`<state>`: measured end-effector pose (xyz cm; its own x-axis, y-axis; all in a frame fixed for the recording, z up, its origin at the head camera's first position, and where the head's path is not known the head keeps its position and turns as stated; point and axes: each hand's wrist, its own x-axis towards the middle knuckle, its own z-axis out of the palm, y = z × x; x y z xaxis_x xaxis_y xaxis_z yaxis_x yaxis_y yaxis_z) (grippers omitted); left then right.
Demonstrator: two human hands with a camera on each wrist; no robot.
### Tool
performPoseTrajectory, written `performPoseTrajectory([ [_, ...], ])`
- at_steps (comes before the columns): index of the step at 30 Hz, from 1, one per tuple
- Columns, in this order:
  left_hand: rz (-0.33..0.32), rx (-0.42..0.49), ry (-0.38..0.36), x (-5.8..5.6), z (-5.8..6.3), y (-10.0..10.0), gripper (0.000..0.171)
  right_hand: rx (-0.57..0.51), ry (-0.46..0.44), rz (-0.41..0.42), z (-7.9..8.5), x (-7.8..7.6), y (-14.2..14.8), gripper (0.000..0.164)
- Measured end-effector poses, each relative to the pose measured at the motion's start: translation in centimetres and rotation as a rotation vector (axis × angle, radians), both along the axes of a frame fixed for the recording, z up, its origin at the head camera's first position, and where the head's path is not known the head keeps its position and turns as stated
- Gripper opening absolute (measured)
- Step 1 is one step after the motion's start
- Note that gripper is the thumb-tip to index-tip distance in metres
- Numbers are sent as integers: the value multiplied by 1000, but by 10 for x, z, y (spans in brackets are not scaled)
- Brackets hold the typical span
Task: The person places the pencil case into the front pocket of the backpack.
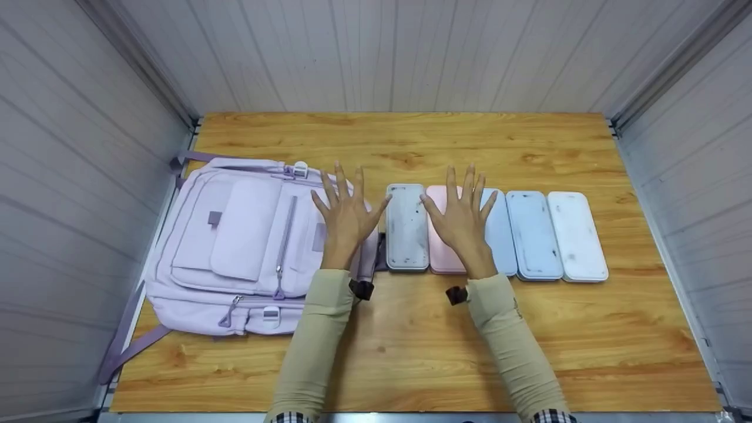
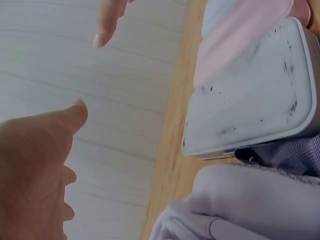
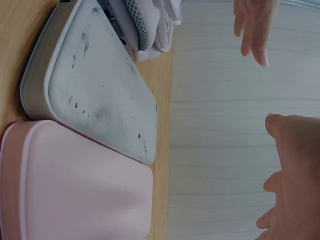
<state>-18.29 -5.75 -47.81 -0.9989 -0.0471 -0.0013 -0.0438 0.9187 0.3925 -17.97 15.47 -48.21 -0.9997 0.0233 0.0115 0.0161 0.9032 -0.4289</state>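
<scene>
My left hand (image 1: 346, 220) is raised with fingers spread, overlapping the right side of a lilac backpack (image 1: 244, 229) in the head view. Holding nothing, my right hand (image 1: 463, 223) is spread the same way above a pink case (image 1: 437, 247) and a blue case (image 1: 498, 235). Between the hands lies a grey case (image 1: 408, 229) with dark scuffs on its lid. In the left wrist view, this grey case (image 2: 255, 90) sits beside the backpack (image 2: 250, 200). The right wrist view shows the pink case (image 3: 85, 190) against the grey one.
A light blue case (image 1: 533, 235) and a white case (image 1: 577, 235) continue the row to the right. The backpack lies flat, its straps (image 1: 141, 346) reaching the left edge of the wooden table (image 1: 405, 352). Pale panel walls (image 1: 393, 59) stand at the back and both sides.
</scene>
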Motion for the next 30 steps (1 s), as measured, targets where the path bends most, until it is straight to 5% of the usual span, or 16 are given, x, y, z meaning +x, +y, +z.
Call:
performPoseTrajectory([
  [9,93,-22,-1,4,-4,-24,54,-78,21,-6,2,2,-3,83],
  [18,32,42,-132,12,-11,-42,33,-113,65,-20,-1,4,-5,77],
  [30,-32,158,-251,19,-22,-50,19,-309,98,-44,-24,22,-18,75],
])
